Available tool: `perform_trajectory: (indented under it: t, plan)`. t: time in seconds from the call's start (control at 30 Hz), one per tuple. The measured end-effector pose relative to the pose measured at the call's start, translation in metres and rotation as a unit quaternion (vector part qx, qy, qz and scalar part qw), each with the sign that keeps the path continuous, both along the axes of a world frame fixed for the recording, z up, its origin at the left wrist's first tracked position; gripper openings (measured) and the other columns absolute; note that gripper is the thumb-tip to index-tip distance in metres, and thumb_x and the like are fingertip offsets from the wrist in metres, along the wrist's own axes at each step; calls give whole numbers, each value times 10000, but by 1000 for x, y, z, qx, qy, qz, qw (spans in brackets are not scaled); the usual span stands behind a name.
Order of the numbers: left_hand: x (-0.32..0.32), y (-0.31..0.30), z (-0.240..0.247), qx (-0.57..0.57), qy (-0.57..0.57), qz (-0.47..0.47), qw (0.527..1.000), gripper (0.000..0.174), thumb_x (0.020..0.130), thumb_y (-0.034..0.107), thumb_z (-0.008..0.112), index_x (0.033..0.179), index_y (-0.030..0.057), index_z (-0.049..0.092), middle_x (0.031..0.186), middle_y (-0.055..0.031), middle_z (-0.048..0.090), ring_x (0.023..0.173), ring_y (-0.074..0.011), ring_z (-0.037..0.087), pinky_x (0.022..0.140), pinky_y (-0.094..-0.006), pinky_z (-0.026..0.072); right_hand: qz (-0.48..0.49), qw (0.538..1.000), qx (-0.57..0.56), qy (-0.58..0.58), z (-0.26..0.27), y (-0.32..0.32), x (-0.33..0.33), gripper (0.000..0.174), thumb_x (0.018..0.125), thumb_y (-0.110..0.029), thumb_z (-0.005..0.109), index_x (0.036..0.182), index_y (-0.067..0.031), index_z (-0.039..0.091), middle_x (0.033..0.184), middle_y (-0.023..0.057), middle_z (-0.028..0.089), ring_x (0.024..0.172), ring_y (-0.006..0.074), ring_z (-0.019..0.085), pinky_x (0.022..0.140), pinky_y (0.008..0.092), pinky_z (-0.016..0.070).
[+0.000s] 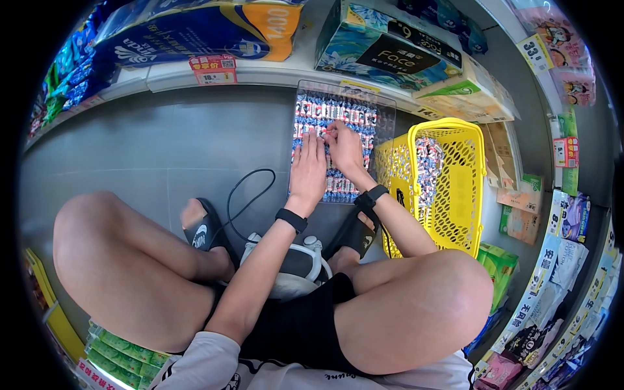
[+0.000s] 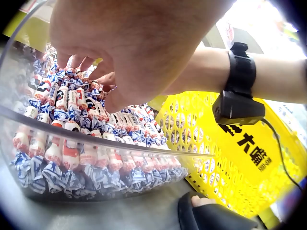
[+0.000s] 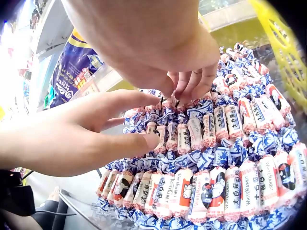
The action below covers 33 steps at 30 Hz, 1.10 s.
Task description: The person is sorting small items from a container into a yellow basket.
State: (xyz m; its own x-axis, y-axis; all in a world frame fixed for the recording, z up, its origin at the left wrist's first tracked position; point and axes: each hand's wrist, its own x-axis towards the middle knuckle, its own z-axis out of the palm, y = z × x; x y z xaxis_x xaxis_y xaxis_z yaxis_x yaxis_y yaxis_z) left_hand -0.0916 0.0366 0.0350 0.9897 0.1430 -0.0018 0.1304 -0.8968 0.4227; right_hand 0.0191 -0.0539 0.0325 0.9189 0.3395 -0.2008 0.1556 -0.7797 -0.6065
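Note:
Wrapped candies (image 1: 344,114) lie in rows inside a clear bin (image 1: 394,123) on the floor. In the head view the left hand (image 1: 308,172) lies over the candies with fingers extended; in the right wrist view its thumb and fingers (image 3: 86,127) are spread and touch the top layer. Beside it, the right hand (image 1: 346,151) reaches down with bent fingers and pinches a candy (image 3: 168,102) in a row. In the left wrist view the bin's near wall shows twisted blue-and-white wrapper ends (image 2: 72,177), and a hand (image 2: 129,52) covers part of the rows.
A yellow basket (image 1: 455,185) with more candies stands right of the bin. Shelves with tissue packs (image 1: 390,55) run along the back and right. Slippered feet (image 1: 207,224) flank a white stool (image 1: 296,279). A black cable (image 1: 235,188) loops over the grey floor.

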Motion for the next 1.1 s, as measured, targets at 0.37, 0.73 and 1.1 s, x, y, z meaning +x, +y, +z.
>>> perform_trajectory:
  t: [0.37,0.73,1.1]
  plan:
    - [-6,-5,0,22,-65,-19,997,602,846,21,605,1412,-107,446,1478,-245,462,1398,-380,443,1117,-471,431,135,987,4,-91,29,-18,12,168,889,-100,700,1030,-10,698,979,187,726,873,359,707,790,436,561]
    - [3,-30,88,-156,-150,-158,963,144,905,57,606,987,-61,615,956,-201,626,930,-374,634,807,-482,535,179,977,111,-32,146,-49,-1,174,898,-95,704,1047,-12,736,972,175,741,893,308,727,811,397,566]
    - [14,-69,143,-189,-208,-263,923,135,895,53,637,1007,-20,624,985,-153,602,969,-339,583,861,-435,512,64,979,65,-183,186,-150,-35,129,848,-84,711,949,-3,716,857,156,696,859,329,670,807,433,523]
